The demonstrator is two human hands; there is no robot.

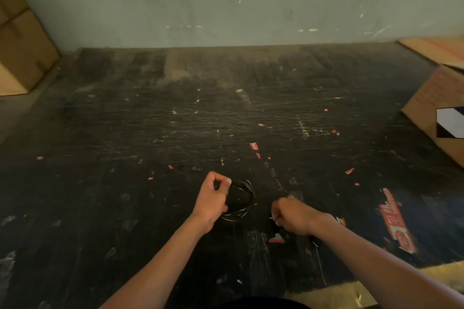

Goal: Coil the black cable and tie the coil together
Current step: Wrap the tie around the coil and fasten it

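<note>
Two bare hands, left hand (213,197) pinching black cable coil (241,200) (several loops), right hand (292,216) fisted, contents unclear

Left hand (212,199) pinched closed; right hand (292,216) fisted, forearms extended.

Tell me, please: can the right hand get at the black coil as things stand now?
Probably yes. The right hand is closed in a fist just beside the black coil, with only bare dark table between them. The left hand holds the coil's left side, so its right side is free.
</note>
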